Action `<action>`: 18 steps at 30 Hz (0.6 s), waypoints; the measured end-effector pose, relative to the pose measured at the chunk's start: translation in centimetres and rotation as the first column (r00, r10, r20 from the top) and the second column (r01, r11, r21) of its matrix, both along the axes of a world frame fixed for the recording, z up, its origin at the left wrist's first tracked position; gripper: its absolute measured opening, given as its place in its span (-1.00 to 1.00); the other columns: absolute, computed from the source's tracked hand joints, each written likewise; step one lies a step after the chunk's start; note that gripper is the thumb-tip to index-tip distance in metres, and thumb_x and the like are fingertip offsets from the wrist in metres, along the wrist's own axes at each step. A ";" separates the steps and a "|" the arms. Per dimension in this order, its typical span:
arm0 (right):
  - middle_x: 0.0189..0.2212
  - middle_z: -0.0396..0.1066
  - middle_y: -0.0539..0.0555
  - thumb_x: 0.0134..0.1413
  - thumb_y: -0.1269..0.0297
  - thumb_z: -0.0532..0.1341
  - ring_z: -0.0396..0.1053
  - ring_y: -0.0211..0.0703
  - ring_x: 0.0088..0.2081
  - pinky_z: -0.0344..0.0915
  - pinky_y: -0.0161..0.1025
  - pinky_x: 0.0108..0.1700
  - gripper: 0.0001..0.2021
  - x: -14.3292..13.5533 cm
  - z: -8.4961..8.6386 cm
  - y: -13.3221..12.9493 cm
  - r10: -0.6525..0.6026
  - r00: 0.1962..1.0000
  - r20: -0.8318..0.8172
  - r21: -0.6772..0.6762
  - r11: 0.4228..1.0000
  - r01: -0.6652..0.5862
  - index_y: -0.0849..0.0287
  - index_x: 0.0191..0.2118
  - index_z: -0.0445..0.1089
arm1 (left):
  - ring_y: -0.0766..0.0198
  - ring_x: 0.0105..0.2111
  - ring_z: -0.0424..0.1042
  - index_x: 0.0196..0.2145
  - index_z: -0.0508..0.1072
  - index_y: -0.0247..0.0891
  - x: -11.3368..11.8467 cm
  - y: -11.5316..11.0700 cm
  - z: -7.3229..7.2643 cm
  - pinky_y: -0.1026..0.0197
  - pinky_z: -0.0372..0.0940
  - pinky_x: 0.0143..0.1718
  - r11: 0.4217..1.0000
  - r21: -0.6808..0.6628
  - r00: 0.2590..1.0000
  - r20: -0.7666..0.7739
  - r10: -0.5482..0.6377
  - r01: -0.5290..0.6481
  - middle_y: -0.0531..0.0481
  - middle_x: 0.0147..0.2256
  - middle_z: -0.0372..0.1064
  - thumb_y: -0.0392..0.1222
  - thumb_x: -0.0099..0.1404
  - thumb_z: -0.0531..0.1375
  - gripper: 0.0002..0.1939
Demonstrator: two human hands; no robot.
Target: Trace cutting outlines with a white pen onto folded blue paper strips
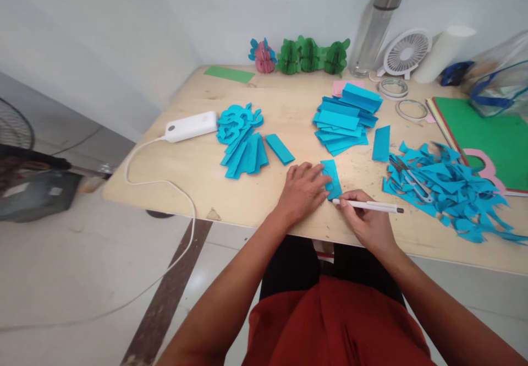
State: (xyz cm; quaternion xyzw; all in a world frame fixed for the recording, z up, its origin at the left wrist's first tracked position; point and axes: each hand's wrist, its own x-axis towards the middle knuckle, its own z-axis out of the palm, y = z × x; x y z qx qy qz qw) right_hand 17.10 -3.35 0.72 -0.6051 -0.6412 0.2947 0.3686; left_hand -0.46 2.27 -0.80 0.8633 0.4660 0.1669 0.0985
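My left hand lies with its fingers spread, their tips on a small blue paper strip on the table. A white pen is held in my right hand, its tip at the strip's near end. To the left are a fan of folded blue strips, blue cut-out shapes and a single strip. Beyond my hands is a stack of blue strips, with another strip to its right.
Blue scraps with scissors on them lie right. A white power bank with a cable sits left. Along the back stand green paper figures, a bottle and a small fan. A green sheet lies far right.
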 end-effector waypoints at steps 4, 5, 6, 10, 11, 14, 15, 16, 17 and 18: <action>-0.45 0.46 0.01 0.16 0.21 0.15 0.36 -0.21 -0.43 0.24 -0.29 -0.38 -0.85 -0.1 0.1 -0.1 -0.005 1.000 0.017 0.026 1.000 0.004 0.12 -0.35 0.41 | -0.01 0.18 0.12 0.00 0.44 -0.05 0.0 0.0 0.0 -0.11 0.02 0.17 1.000 0.003 1.000 0.006 -0.002 0.002 0.02 0.22 0.23 -0.06 0.38 0.12 -0.73; -0.45 0.46 0.01 0.15 0.22 0.15 0.36 -0.21 -0.43 0.25 -0.29 -0.37 -0.85 -0.1 0.1 -0.1 -0.006 1.000 0.020 0.029 1.000 0.006 0.12 -0.35 0.41 | -0.01 0.18 0.12 0.00 0.44 -0.05 0.0 0.0 0.0 -0.11 0.02 0.17 1.000 0.002 1.000 0.007 -0.002 0.002 0.02 0.22 0.23 -0.06 0.38 0.12 -0.73; -0.45 0.46 0.01 0.15 0.22 0.15 0.37 -0.21 -0.42 0.25 -0.29 -0.37 -0.85 -0.1 0.1 -0.1 -0.009 1.000 0.023 0.031 0.999 0.008 0.12 -0.35 0.41 | -0.01 0.18 0.12 0.00 0.44 -0.05 -0.1 0.0 0.0 -0.11 0.02 0.17 1.000 0.000 1.000 0.006 -0.003 0.003 0.01 0.22 0.23 -0.06 0.38 0.12 -0.73; -0.47 0.45 0.00 0.15 0.22 0.15 0.36 -0.23 -0.45 0.23 -0.30 -0.39 -0.85 -0.2 0.2 -0.2 -0.026 0.999 0.031 0.035 0.999 0.025 0.12 -0.36 0.40 | -0.01 0.18 0.13 0.01 0.44 -0.05 0.0 0.1 0.0 -0.12 0.02 0.16 1.000 -0.004 1.000 0.001 -0.003 0.003 0.01 0.21 0.23 -0.07 0.37 0.12 -0.73; -0.47 0.45 0.00 0.14 0.22 0.14 0.35 -0.23 -0.45 0.23 -0.30 -0.39 -0.85 -0.2 0.3 -0.2 -0.031 0.999 0.033 0.037 0.999 0.030 0.12 -0.37 0.40 | -0.01 0.18 0.13 0.01 0.43 -0.05 0.0 0.1 0.0 -0.12 0.02 0.16 1.000 -0.005 1.000 0.000 -0.003 0.003 0.01 0.21 0.23 -0.07 0.37 0.12 -0.73; -0.47 0.45 0.00 0.14 0.22 0.14 0.37 -0.21 -0.43 0.25 -0.29 -0.37 -0.85 -0.1 0.3 -0.2 -0.045 0.999 0.030 0.035 0.998 0.044 0.12 -0.37 0.40 | -0.01 0.18 0.13 0.01 0.43 -0.05 0.0 0.1 0.0 -0.12 0.02 0.16 1.000 -0.009 1.000 -0.006 -0.004 0.004 0.01 0.21 0.23 -0.07 0.37 0.13 -0.73; -0.47 0.45 0.01 0.14 0.22 0.14 0.37 -0.21 -0.43 0.25 -0.29 -0.37 -0.85 -0.1 0.3 -0.2 -0.050 0.998 0.028 0.032 0.998 0.049 0.12 -0.38 0.40 | -0.01 0.18 0.13 0.01 0.43 -0.05 0.0 0.1 0.0 -0.12 0.02 0.17 1.000 -0.009 1.000 -0.006 -0.003 0.003 0.01 0.21 0.23 -0.07 0.37 0.13 -0.73; -0.46 0.45 0.01 0.14 0.22 0.14 0.37 -0.20 -0.42 0.25 -0.29 -0.37 -0.85 -0.1 0.3 -0.2 -0.056 0.998 0.028 0.029 0.998 0.055 0.12 -0.38 0.40 | -0.01 0.18 0.12 0.00 0.43 -0.05 -0.1 0.1 0.0 -0.11 0.02 0.17 1.000 -0.010 1.000 -0.006 -0.003 0.003 0.01 0.21 0.23 -0.07 0.37 0.12 -0.73; -0.46 0.45 0.01 0.14 0.22 0.14 0.37 -0.20 -0.42 0.25 -0.28 -0.37 -0.85 -0.1 0.2 -0.2 -0.061 0.998 0.029 0.028 0.998 0.060 0.12 -0.38 0.40 | -0.01 0.18 0.12 0.00 0.43 -0.05 -0.1 0.1 0.0 -0.12 0.03 0.17 1.000 -0.012 1.000 -0.005 -0.003 0.003 0.01 0.21 0.23 -0.07 0.37 0.12 -0.73; -0.46 0.45 0.01 0.14 0.22 0.14 0.37 -0.20 -0.43 0.25 -0.28 -0.37 -0.85 0.0 0.2 -0.2 -0.065 0.997 0.031 0.030 0.997 0.064 0.11 -0.38 0.39 | -0.01 0.18 0.12 0.00 0.44 -0.05 -0.1 0.1 0.0 -0.12 0.03 0.17 1.000 -0.014 1.000 -0.004 -0.004 0.004 0.01 0.21 0.23 -0.07 0.38 0.12 -0.73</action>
